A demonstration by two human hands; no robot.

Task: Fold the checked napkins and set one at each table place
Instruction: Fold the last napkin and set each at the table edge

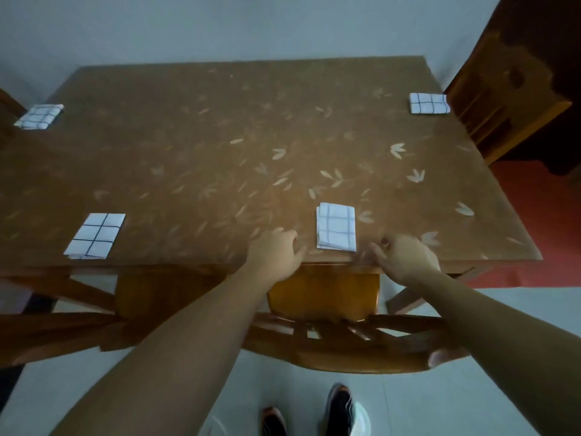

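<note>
Here, table (220,152): leaf-patterned, fills mid-frame.
Chair (323,297): tucked under its lower edge.
Left hand (276,251): loosely curled, empty, just left of near napkin (336,226).
Right hand (405,259): loosely curled, empty, just right.
Other folded ones: lower-left napkin (94,236), upper-left napkin (39,116), upper-right napkin (429,103).

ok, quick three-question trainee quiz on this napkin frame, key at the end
1. How many folded checked napkins lie on the table?
2. True or false: the left hand grips the nearest napkin.
3. The right hand is: A) lifting a napkin; B) beside the nearest napkin, holding nothing; C) on the chair back.
Key: 1) four; 2) false, it holds nothing; 3) B.
</note>
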